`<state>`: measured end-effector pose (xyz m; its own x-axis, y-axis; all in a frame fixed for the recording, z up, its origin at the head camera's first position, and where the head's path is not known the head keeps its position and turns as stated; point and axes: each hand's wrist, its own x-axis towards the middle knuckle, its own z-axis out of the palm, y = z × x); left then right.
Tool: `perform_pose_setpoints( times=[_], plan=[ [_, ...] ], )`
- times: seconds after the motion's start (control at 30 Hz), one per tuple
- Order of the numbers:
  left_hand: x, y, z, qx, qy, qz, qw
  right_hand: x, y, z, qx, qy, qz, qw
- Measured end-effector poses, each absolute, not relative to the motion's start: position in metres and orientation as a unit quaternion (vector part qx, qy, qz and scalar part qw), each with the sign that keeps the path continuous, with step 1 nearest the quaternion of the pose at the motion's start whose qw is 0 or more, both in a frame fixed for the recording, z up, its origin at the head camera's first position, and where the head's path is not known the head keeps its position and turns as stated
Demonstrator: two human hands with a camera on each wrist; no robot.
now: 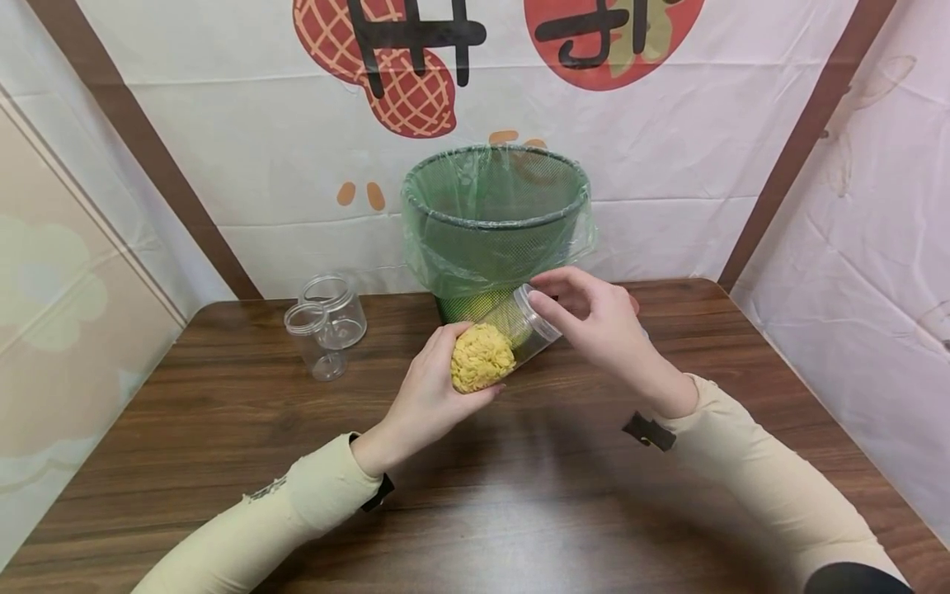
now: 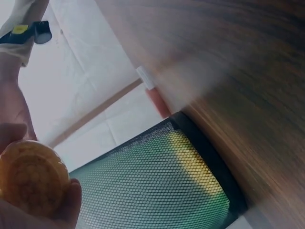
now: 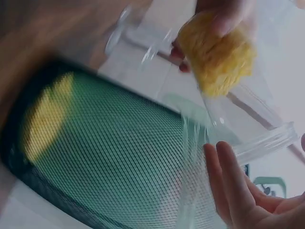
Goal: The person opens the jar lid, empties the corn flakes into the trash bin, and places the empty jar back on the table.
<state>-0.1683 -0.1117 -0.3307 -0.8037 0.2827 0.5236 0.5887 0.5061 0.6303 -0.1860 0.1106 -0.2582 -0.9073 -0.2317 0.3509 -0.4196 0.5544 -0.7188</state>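
A clear plastic jar (image 1: 517, 320) lies tilted in the air over the table, its mouth end up and to the right. Crumbly yellow stuff (image 1: 482, 357) is gathered at its bottom end. My left hand (image 1: 430, 384) grips the jar round that lower end, also seen in the left wrist view. At the upper end, the thumb and fingers of my right hand (image 1: 601, 322) pinch the clear rim (image 3: 267, 143). Just behind the jar stands a mesh waste bin (image 1: 475, 307), with a green plastic bag (image 1: 497, 256) folded over its top.
Two clear jars without lids stand at the back left, a wider one (image 1: 345, 318) behind a narrower one (image 1: 326, 363). A small red and white object (image 2: 155, 95) stands by the bin, mostly behind my right hand in the head view. Printed cloth (image 1: 653, 148) hangs behind the brown wooden table (image 1: 245, 429).
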Motion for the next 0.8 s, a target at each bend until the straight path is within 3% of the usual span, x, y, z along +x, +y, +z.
perform_pose_setpoints(
  times=[0.07, 0.27, 0.63, 0.8],
  plan=[
    [-0.167, -0.111, -0.330, -0.257, -0.849, -0.425, 0.179, -0.186, 0.108, -0.256, 0.184, -0.894, 0.384, 0.137],
    [-0.166, -0.107, -0.328, -0.254, -0.856, -0.412, 0.182, -0.185, 0.098, -0.252, 0.174, -0.938, 0.266, 0.143],
    [-0.170, -0.107, -0.322, -0.249, -0.861, -0.397, 0.196, -0.193, 0.095, -0.269, 0.289, -0.877, 0.216, 0.317],
    [-0.169, -0.107, -0.320, -0.230, -0.870, -0.415, 0.136, -0.197, 0.098, -0.274, 0.341, -0.839, 0.208, 0.369]
  ],
)
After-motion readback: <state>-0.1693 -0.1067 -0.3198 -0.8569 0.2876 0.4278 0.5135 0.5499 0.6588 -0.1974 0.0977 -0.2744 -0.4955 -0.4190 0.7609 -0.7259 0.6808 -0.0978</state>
